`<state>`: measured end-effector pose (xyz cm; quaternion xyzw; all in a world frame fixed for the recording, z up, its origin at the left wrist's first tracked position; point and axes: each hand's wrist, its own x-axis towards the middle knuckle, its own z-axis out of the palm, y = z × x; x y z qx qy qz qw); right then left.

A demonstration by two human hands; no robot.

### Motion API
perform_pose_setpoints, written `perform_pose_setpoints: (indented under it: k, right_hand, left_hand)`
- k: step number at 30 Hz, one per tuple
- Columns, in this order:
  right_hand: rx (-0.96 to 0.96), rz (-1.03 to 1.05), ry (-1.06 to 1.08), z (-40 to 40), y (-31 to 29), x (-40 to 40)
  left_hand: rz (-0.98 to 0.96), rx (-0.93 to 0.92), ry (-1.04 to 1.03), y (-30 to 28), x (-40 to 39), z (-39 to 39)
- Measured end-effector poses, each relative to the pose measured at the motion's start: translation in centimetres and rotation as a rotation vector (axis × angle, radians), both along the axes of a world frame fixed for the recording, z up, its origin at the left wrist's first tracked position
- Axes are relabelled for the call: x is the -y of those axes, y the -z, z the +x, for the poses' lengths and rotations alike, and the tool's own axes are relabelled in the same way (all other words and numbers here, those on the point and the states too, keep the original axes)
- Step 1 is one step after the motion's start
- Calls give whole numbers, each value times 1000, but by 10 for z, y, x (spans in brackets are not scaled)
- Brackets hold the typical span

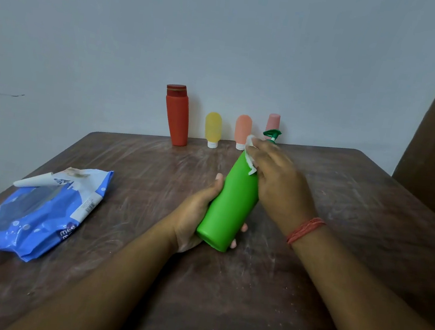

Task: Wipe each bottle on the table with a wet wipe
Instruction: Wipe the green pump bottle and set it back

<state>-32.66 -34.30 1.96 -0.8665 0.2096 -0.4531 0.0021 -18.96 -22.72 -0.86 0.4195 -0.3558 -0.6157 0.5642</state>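
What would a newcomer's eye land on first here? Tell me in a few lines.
First, the bright green spray bottle at the centre, tilted above the table: the left hand grips its base while the right hand presses a white wet wipe near its neck. Next, the row along the wall: red bottle, yellow bottle, orange bottle, pink bottle. Then the blue wipes pack on the left.

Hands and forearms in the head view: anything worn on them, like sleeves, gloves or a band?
Both forearms are bare, with no sleeves in frame and no gloves. The right hand has a red thread band wound in several strands round its wrist. The left hand and its wrist carry nothing.
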Motion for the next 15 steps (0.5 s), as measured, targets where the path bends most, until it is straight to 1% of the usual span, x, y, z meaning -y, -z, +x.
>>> perform_pose_setpoints:
  k: [1, 4, 5, 6, 9, 10, 11, 13, 14, 15]
  right_hand:
    - [-26, -4, -21, 0, 1, 0]
    - [-182, -142, -186, 1, 6, -5]
    - [-199, -173, -192, 2, 5, -3]
    - [-181, -164, -155, 3, 2, 2]
    - [-85, -1, 73, 2, -7, 14]
    - [-95, 6, 78, 1, -6, 14]
    - [-124, -22, 27, 0, -5, 11]
    - [-215, -123, -140, -3, 1, 4]
    - [-242, -155, -195, -4, 2, 3]
    - [-238, -146, -201, -5, 0, 4]
  left_hand:
    - [1, 4, -3, 0, 0, 0]
    - [10, -17, -12, 0, -1, 1]
    - [11, -7, -16, 0, -1, 1]
    - [6, 18, -21, 0, -1, 1]
    - [-17, 96, -23, 0, 1, -1]
    - [-21, 98, -20, 0, 1, -2]
    - [-19, 90, -15, 1, 0, -2]
    - [-10, 65, -5, 3, 0, 0]
    - [-8, 56, -3, 3, 1, 0]
    - [-12, 55, -2, 4, 1, 0]
